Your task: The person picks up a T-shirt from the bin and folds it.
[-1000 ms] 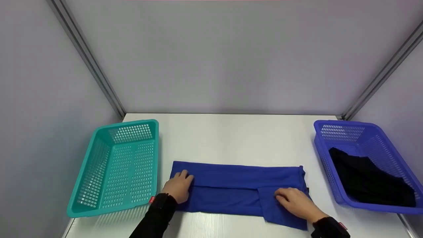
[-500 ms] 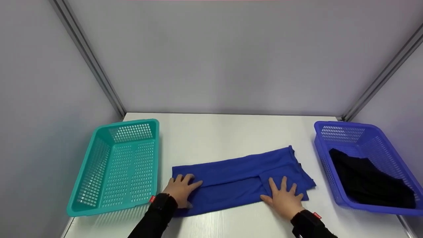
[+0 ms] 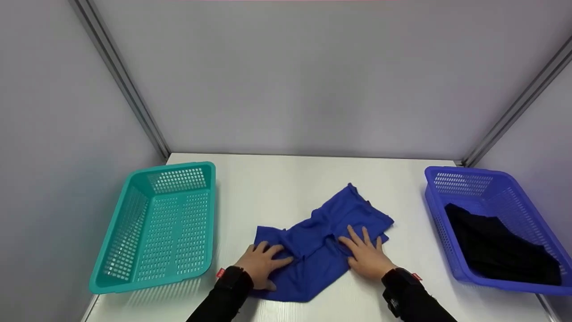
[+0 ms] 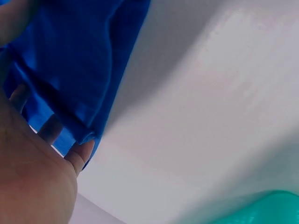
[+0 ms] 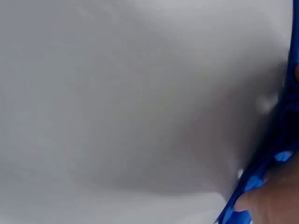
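A folded blue garment (image 3: 319,243) lies slantwise on the white table, bunched in the middle, its right end pointing up toward the back. On its left end rests my left hand (image 3: 263,264), fingers spread. The left wrist view has the fingers of that hand (image 4: 35,158) along the blue cloth (image 4: 70,56), fingertips at a fold near its edge. My right hand (image 3: 367,257) lies with spread fingers on the right part of the garment, by its near edge. Only a sliver of the cloth and part of the right hand (image 5: 271,198) appear in the right wrist view.
At the left stands a green perforated basket (image 3: 206,214) with nothing in it. A purple basket (image 3: 435,219) at the right holds a black cloth (image 3: 496,246). Grey panels (image 3: 313,80) wall in the white table (image 3: 277,188) at the back and sides.
Both hands have moved toward each other, bunching the garment that lay flat and long. Its right end has swung up and left. The right hand's fingers have gone from bent to spread.
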Demonstrator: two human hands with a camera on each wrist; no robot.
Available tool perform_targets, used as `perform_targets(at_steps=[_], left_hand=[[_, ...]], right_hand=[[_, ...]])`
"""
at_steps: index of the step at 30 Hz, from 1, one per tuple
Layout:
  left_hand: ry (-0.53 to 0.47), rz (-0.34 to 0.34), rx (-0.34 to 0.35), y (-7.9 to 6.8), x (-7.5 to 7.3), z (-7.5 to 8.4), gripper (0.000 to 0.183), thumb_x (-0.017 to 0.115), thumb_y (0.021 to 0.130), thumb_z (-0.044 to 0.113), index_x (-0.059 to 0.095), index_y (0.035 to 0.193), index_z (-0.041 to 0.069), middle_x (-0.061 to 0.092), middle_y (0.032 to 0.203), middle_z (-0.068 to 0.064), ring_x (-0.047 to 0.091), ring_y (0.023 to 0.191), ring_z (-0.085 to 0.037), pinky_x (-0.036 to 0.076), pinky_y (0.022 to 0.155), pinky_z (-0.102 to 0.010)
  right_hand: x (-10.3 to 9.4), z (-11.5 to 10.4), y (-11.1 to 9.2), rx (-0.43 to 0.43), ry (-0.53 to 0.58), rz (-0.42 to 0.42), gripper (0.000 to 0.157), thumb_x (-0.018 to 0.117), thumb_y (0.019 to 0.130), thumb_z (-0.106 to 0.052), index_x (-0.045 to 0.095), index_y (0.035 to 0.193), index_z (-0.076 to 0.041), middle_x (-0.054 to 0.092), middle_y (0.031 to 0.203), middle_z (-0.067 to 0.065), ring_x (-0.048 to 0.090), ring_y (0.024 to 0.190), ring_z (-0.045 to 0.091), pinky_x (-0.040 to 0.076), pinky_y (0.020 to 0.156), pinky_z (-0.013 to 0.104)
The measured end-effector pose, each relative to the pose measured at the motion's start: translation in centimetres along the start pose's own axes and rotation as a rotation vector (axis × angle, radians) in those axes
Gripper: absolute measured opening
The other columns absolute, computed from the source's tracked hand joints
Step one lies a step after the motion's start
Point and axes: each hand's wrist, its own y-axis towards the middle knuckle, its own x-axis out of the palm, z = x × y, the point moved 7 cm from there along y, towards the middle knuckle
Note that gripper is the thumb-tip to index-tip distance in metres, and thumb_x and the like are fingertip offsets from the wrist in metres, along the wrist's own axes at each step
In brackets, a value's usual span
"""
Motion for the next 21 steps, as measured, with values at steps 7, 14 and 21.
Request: perform_targets(at_steps=[7,14,21], left_hand=[[0.046,0.012,0.033,1.0,0.0,1.8,0.082,0.076,0.084,0.063,0.04,0.157,0.048,0.04,0.159,0.005,0.045,0.137,-0.032,0.045,0.103,-0.054],[-0.055,0.116,0.096,2.7,0.0,3.6,0.089,0.077,0.084,0.064,0.039,0.158,0.032,0.043,0.159,-0.002,0.047,0.138,-0.034,0.045,0.106,-0.052],[-0.098,0.069,0.16,3.5,1.3,4.5,0.074,0.078,0.086,0.057,0.047,0.151,0.041,0.031,0.167,0.001,0.033,0.151,-0.035,0.036,0.117,-0.05]], right_hand=[[-0.3,-3.4,1.3,-0.269,-0.037,0.025,0.056,0.044,0.096,0.014,0.054,0.147,-0.008,0.035,0.164,0.02,0.021,0.147,0.059,0.015,0.105,0.086],[-1.7,-3.5,2.7,0.065,-0.388,0.232,0.05,0.059,0.102,-0.012,0.057,0.149,-0.026,0.037,0.162,0.02,0.038,0.138,0.061,0.022,0.106,0.083],[-3.2,-3.0,2.7,0.182,-0.247,0.377,0.05,0.067,0.1,-0.021,0.056,0.148,-0.008,0.043,0.156,0.026,0.049,0.13,0.058,0.028,0.101,0.084]])
